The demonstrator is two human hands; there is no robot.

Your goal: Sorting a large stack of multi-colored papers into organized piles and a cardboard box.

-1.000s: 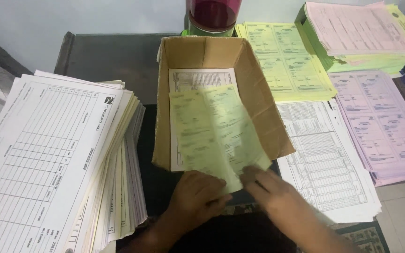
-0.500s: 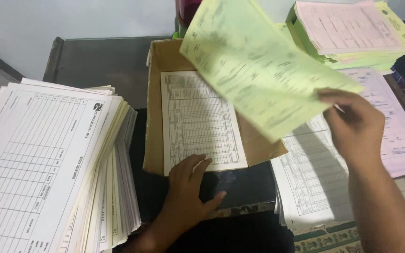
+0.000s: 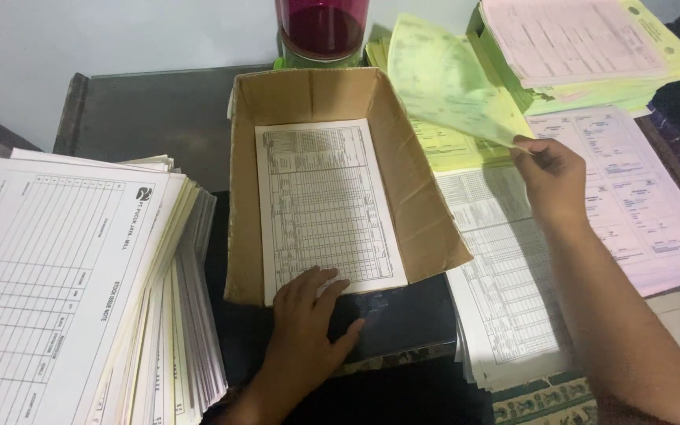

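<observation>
Right hand (image 3: 551,167) pinched corner of yellow sheet (image 3: 450,83), held above yellow pile (image 3: 454,145). Sheet looked thin, limp, light; corner grip suited it. Left hand (image 3: 308,315), fingers spread, rested flat on white form (image 3: 324,205) in cardboard box (image 3: 423,197).

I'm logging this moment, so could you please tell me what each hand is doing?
Left hand: open, flat on the white sheet in the cardboard box.
Right hand: closed, pinching a yellow-green sheet.
</observation>
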